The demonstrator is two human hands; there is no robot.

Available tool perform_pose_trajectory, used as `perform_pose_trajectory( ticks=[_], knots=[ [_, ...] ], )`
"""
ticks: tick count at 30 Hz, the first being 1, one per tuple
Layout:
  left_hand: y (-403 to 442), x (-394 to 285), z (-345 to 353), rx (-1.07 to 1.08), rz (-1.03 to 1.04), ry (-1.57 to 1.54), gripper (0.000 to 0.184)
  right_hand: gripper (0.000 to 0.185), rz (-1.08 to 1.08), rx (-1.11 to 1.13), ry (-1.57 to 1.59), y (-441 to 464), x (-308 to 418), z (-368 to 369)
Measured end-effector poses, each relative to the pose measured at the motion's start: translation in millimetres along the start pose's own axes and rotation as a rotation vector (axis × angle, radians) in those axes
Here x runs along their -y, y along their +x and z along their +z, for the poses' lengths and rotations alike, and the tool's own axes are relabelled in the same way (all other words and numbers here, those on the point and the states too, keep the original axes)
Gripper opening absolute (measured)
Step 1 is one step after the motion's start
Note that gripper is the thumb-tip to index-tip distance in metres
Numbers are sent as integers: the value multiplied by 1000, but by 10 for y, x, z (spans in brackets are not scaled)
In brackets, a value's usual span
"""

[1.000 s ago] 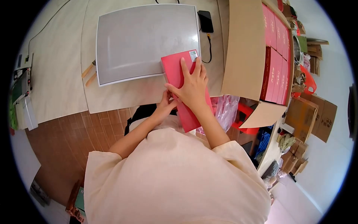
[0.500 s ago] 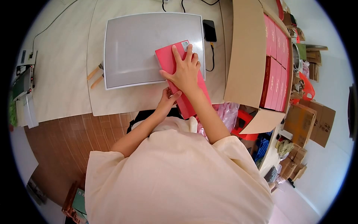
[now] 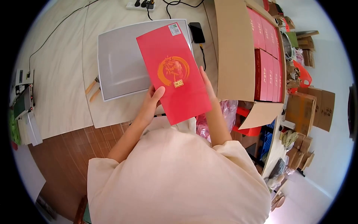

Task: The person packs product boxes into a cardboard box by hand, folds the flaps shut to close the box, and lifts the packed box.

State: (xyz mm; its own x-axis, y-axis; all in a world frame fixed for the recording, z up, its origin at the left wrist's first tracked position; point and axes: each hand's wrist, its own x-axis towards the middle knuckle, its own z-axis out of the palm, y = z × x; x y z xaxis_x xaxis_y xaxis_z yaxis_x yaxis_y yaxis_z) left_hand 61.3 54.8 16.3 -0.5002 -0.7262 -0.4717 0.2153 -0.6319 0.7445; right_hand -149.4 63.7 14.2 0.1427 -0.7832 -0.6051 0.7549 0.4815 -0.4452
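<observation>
A long red gift box (image 3: 186, 99) with a gold emblem and a white sticker near its far end is held up in front of me, its broad face toward the camera. My left hand (image 3: 152, 100) grips its left edge, thumb on the face and the other fingers hidden behind. At the right edge is my right hand (image 3: 207, 84), supporting the box from the side, most of its fingers out of sight. Behind the box lies a grey panel with a white rim (image 3: 119, 63), partly covered by it.
An open carton (image 3: 235, 52) on the right holds several red boxes (image 3: 268, 74). A phone (image 3: 197, 33) on a cable lies beyond the panel's right edge. Two wooden-handled tools (image 3: 93, 86) sit at its left. A power strip (image 3: 138, 6) is at the back.
The box has been lifted and turned so its emblem face shows. My right hand has gone from lying across its top to its right edge; my left hand has shifted left.
</observation>
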Motion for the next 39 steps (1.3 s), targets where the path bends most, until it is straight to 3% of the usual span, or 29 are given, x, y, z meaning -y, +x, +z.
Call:
perform_pose_trajectory(
  ticks=[2,3,6,8,10,16,20,23,24,25,27,29,30,31,32,33,35,38,39],
  knots=[
    [22,-55,76,-12,14,17,74,55,20,183,296,93,-62,-199],
    [30,-59,86,-26,16,29,75,55,11,182,295,84,-53,-184],
    [25,-86,121,-45,24,55,74,52,-20,148,263,25,-53,-122],
    [9,-112,148,-59,30,64,73,50,-64,-20,206,-10,-76,-93],
    [-11,-136,182,-67,142,68,73,49,-63,-79,154,24,-122,-105],
    [-88,-211,212,-141,217,146,72,46,-90,-48,-134,250,-334,-252],
    [-47,-263,194,-157,330,201,70,44,47,63,144,166,-205,-117],
    [69,-289,142,-140,403,117,67,48,-65,78,29,43,-151,-34],
    [90,-298,141,-135,400,117,67,48,-156,-36,-72,-126,-106,235],
    [115,-317,133,-99,351,39,66,50,-86,341,134,-22,-89,-57],
    [145,-392,174,-44,282,-50,63,52,-19,722,334,-25,-41,-174],
    [300,-338,135,-44,188,-106,59,64,-417,9,-462,-406,-25,411],
    [378,-314,101,-51,92,-162,56,64,-426,18,-458,-466,-5,492],
    [422,-328,85,115,10,-248,47,71,-527,141,-686,-511,27,543],
    [436,-356,90,117,18,-238,47,78,-627,263,-915,-563,38,590],
    [454,-390,111,145,60,-271,46,78,-641,267,-910,-621,-2,660],
    [488,-452,183,210,138,-333,43,84,-875,102,-1408,-716,-134,788],
    [505,-501,260,298,244,-430,39,100,-795,-46,-1146,-741,-232,844],
    [549,-450,238,243,250,-315,43,102,-860,-83,-1126,-654,-244,710]
  ],
)
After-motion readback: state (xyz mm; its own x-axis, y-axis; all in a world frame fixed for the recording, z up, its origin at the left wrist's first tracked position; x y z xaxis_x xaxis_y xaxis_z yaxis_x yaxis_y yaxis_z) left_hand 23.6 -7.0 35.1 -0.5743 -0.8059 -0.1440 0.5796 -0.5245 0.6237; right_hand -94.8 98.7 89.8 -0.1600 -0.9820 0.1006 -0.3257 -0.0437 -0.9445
